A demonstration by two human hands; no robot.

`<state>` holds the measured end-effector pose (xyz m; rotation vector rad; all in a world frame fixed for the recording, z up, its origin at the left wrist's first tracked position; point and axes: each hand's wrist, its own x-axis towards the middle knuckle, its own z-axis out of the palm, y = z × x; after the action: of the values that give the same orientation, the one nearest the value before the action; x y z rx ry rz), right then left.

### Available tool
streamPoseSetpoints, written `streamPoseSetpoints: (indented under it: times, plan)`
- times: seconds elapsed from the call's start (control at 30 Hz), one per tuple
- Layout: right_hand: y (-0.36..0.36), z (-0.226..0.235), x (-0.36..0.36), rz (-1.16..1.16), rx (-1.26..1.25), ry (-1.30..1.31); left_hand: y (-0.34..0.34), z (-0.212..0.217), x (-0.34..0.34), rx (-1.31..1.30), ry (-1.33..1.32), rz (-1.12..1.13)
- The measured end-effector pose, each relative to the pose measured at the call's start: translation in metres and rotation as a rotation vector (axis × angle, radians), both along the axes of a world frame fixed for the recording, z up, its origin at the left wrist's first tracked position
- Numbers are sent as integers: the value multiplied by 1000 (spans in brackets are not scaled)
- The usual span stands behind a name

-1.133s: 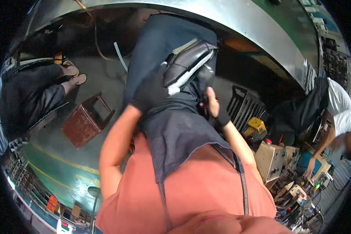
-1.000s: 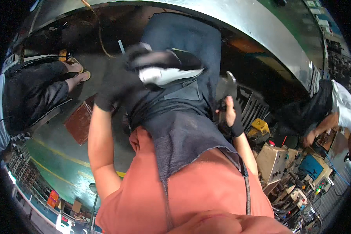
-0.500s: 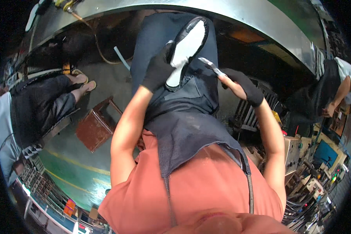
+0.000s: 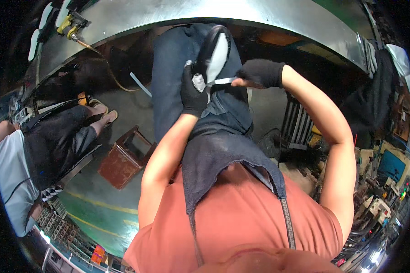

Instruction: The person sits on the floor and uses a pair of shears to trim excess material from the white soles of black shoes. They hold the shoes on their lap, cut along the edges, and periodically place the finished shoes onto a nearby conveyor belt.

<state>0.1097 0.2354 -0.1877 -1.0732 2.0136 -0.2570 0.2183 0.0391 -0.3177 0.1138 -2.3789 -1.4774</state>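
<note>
While left hand (image 4: 193, 93) fingers clamp the black-and-white shoe sole (image 4: 214, 54) upright over the lap, right hand (image 4: 258, 75) fingers pinch a thin blade (image 4: 222, 81) at its edge; trimming looks mid-way, w/ edge left to do.

The left hand (image 4: 193, 93) turned the shoe (image 4: 213, 52) upright and narrower to view, while the right hand (image 4: 258, 73) brought its blade (image 4: 221, 81) against it
</note>
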Motion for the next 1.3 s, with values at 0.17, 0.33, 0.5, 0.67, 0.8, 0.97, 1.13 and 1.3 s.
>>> streamPoseSetpoints:
  times: [0.17,0.33,0.5,0.67,0.8,0.97,1.13,1.3]
  plan:
    - [-61,71,48,38,69,353,-29,-17,-9,-40,-126,34]
    - [-47,-4,60,-71,-431,111,-80,16,-22,-132,-173,-499]
    - [28,-36,69,-488,-303,-115,-30,47,-47,511,-638,-82]
    - [-9,39,56,-343,-304,32,-34,-8,-45,326,-288,-190]
    - [-31,16,26,-328,-543,191,-13,-15,-66,236,-706,-190]
    - [-24,25,44,-636,-373,240,-30,18,-31,70,-116,-357]
    - [-42,-19,41,-850,-491,18,-45,20,-34,191,-262,-426]
    - [-30,-25,120,-1516,-486,-538,-52,37,-32,636,-407,-386]
